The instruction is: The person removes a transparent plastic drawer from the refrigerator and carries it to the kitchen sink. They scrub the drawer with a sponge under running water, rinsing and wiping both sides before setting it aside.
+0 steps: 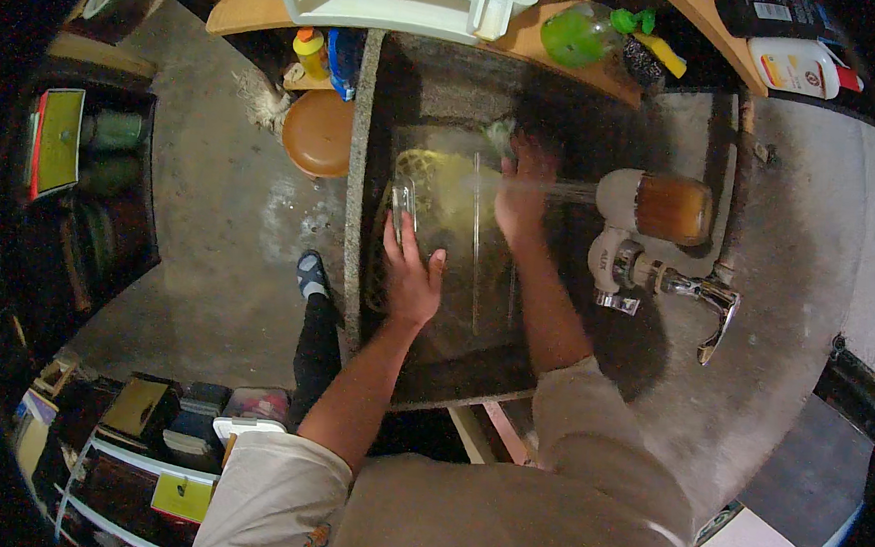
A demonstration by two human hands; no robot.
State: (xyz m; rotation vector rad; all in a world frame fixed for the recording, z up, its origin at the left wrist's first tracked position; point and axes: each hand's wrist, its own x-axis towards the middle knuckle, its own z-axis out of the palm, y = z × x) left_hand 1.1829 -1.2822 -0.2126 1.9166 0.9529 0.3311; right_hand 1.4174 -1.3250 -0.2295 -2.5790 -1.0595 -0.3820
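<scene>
A clear plastic container (451, 289), seemingly a drawer, lies in the dark stone sink (358, 193). My left hand (412, 276) holds its left side, fingers against a clear handle-like part (404, 200). My right hand (525, 192) is blurred at the container's far right and holds a pale green scrubber or cloth (500, 136). Under the clear plastic shows a yellow perforated thing (443, 180), partly hidden. From the right, a faucet with a white filter head (616, 198) and amber cartridge sends water toward my right hand.
A white plastic frame (393, 11) sits on the wooden shelf (531, 27) beyond the sink. Also there are a green liquid bottle (572, 35) and a yellow sponge (660, 55). A white bottle (792, 67) lies at far right. Left of the sink stands an orange-brown basin (318, 134).
</scene>
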